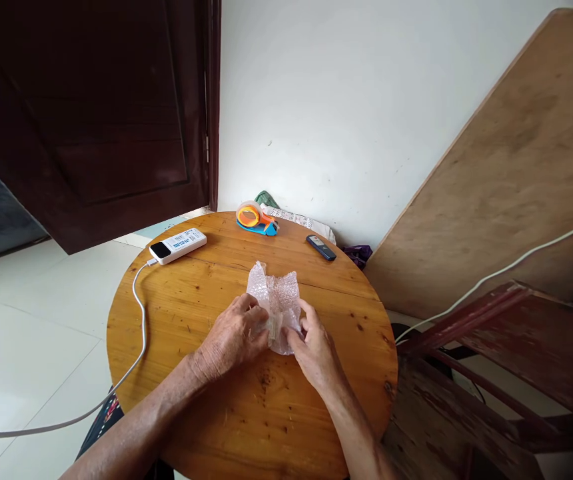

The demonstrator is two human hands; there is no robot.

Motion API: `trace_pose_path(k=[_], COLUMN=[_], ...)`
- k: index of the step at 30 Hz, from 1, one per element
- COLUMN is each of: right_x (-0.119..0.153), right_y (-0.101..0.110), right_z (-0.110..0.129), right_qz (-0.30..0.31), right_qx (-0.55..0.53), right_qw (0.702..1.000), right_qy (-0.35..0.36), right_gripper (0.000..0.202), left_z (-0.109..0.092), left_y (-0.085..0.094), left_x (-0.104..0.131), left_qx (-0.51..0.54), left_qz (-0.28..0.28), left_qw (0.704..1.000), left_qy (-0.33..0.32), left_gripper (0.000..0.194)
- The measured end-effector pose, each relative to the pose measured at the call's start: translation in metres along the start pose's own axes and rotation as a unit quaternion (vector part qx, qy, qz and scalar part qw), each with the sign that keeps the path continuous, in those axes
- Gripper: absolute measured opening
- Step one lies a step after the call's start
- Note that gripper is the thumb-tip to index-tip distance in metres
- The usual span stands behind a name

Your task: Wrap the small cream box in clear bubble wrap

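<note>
A piece of clear bubble wrap (pixel 285 293) lies crumpled and partly folded near the middle of the round wooden table (pixel 186 300). Whether anything is inside it I cannot make out. My left hand (pixel 240 330) grips its left side, fingers curled in against the film. On the right side, my right hand (pixel 311 340) pinches the edge, thumb on top and fingers behind. Beyond the wrap stands a tape dispenser (pixel 257 219), blue and orange, with a roll of clear tape. A dark blue handheld device (pixel 320 247) rests to its right.
A white power bank (pixel 178 245) sits at the table's left edge, its white cable (pixel 142 320) running off toward the floor. A dark door (pixel 91 120) stands at left, a white wall behind. At right are a wooden board (pixel 506 167) and a worn red wooden chair (pixel 506 347).
</note>
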State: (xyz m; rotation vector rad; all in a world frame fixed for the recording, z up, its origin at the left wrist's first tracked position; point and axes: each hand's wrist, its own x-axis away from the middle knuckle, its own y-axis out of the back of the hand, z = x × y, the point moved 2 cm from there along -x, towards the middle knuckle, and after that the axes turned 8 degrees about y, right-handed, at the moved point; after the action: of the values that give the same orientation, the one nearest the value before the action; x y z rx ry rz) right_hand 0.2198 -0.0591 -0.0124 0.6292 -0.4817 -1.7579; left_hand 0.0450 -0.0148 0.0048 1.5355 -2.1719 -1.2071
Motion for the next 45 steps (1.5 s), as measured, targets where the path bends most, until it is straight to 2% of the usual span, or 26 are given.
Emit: trace_pose_path(k=[4,8,10,15,21,24,27,29,32,34,39,42,45], right_x=[0.001,0.003,0.003,0.004,0.014,0.018,0.017,0.015,0.011,0.010,0.007,-0.003,-0.019], right_y=[0.002,0.005,0.002,-0.005,0.003,0.005,0.002,0.000,0.001,0.002,0.009,0.017,0.022], right_z=[0.002,0.009,0.015,0.030,0.032,0.030,0.031,0.034,0.039,0.040,0.037,0.030,0.021], right_qz=[-0.014,-0.016,-0.021,-0.051,0.040,0.074,0.084,0.099,0.118,0.122,0.142,0.095,0.027], right_qx=[-0.114,-0.143,-0.132,-0.045,-0.094,-0.108,-0.038,0.031,0.113,0.131,0.024,-0.057,-0.069], right_qw=[0.993,0.990,0.991,0.995,0.992,0.988,0.988,0.983,0.970,0.967,0.975,0.984,0.991], right_qy=[0.005,-0.007,0.001,0.075,0.078,0.085,0.125,0.154,0.177,0.184,0.171,0.137,0.112], right_gripper=[0.058,0.061,0.060,0.055,0.054,0.052,0.061,0.070,0.076,0.078,0.078,0.064,0.051], left_z=[-0.008,-0.013,-0.012,-0.011,-0.008,-0.002,0.003,0.005,0.003,0.002,0.002,0.002,0.000], left_y=[-0.003,-0.006,-0.006,-0.008,-0.011,-0.011,-0.009,-0.006,-0.005,-0.008,-0.019,-0.020,-0.016], left_x=[0.004,0.004,0.003,0.001,0.004,0.004,0.004,0.004,0.003,0.003,0.001,0.002,0.003], left_qx=[-0.031,-0.059,-0.061,-0.044,0.017,0.077,0.164,0.213,0.199,0.168,0.140,0.116,0.081], left_qz=[0.008,0.023,0.028,0.031,0.023,0.029,0.040,0.044,0.004,-0.013,0.001,0.006,-0.010], left_qw=[0.999,0.998,0.998,0.998,0.999,0.995,0.981,0.969,0.970,0.973,0.976,0.980,0.988], left_qy=[0.009,0.006,0.006,0.012,0.040,0.061,0.092,0.114,0.139,0.158,0.166,0.161,0.132], left_gripper=[0.014,0.015,0.014,0.014,0.012,0.025,0.044,0.046,0.037,0.036,0.037,0.044,0.053])
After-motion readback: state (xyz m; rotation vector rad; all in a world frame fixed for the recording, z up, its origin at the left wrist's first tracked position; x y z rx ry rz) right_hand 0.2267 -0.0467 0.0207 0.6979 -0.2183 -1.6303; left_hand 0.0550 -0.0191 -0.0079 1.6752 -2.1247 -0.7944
